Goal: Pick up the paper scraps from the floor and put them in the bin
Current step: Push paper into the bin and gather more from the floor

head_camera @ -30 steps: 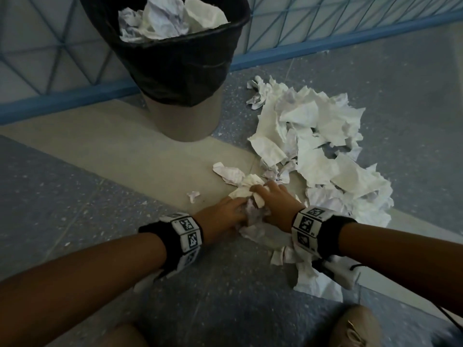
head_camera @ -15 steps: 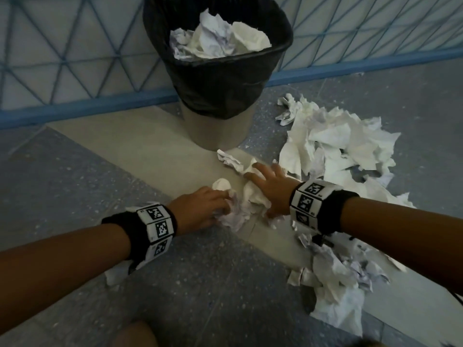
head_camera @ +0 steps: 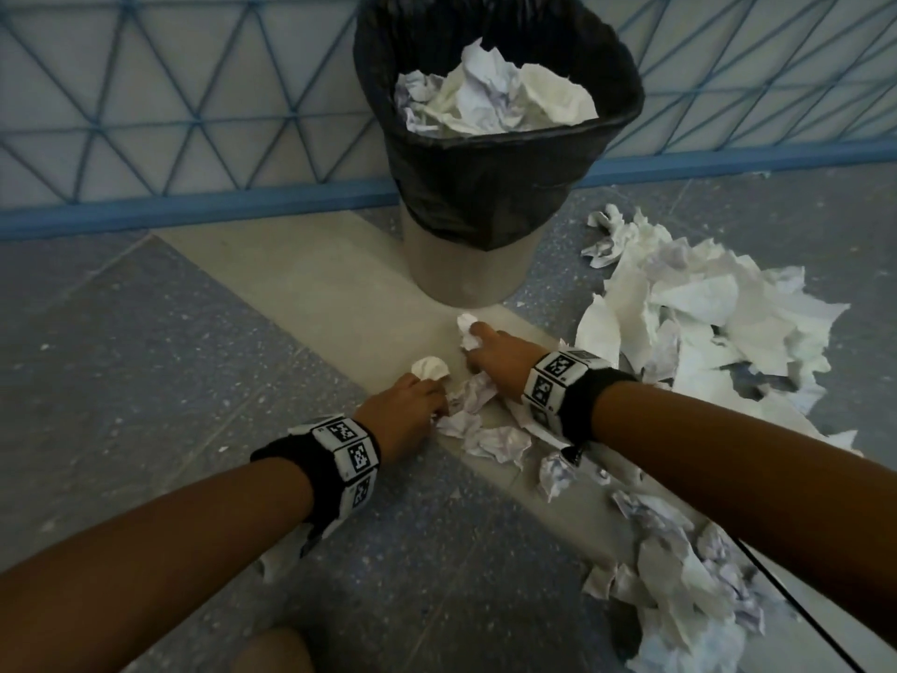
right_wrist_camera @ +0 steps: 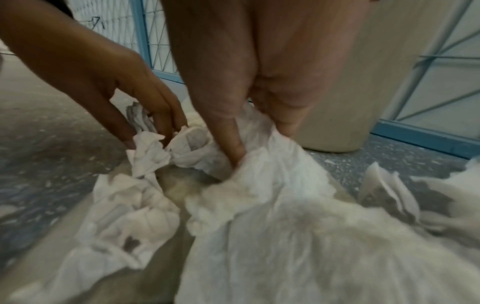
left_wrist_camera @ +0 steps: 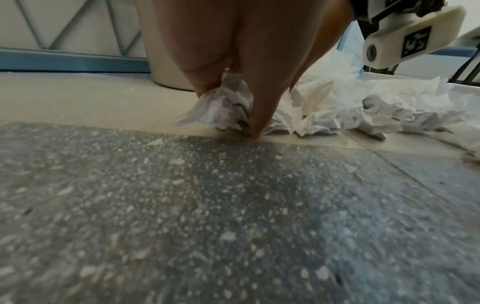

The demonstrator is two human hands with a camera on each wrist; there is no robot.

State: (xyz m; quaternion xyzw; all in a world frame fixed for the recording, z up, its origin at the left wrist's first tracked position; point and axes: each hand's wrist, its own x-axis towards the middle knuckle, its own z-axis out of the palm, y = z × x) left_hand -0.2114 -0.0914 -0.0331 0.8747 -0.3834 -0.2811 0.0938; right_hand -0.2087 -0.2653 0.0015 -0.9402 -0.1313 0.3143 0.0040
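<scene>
The bin [head_camera: 466,264], beige with a black liner, stands on the floor ahead and holds crumpled paper [head_camera: 490,94]. Just in front of its base, my right hand [head_camera: 473,340] grips a white paper scrap [head_camera: 467,327]; in the right wrist view its fingers [right_wrist_camera: 233,148] dig into the paper [right_wrist_camera: 259,133]. My left hand [head_camera: 427,386], close beside it on the left, pinches a crumpled scrap [head_camera: 429,367], which also shows between its fingers [left_wrist_camera: 255,123] as a greyish wad [left_wrist_camera: 223,109]. More scraps [head_camera: 490,429] lie under and between both hands.
A large heap of torn white paper [head_camera: 704,323] lies right of the bin. Further scraps [head_camera: 679,585] trail along the floor under my right forearm. A blue-framed mesh fence [head_camera: 194,114] runs behind the bin. Grey speckled floor [head_camera: 145,381] lies to the left.
Both hands have worked forward over the scraps toward the bin's base. The right hand has reached a scrap nearer the bin and the left has taken a small wad.
</scene>
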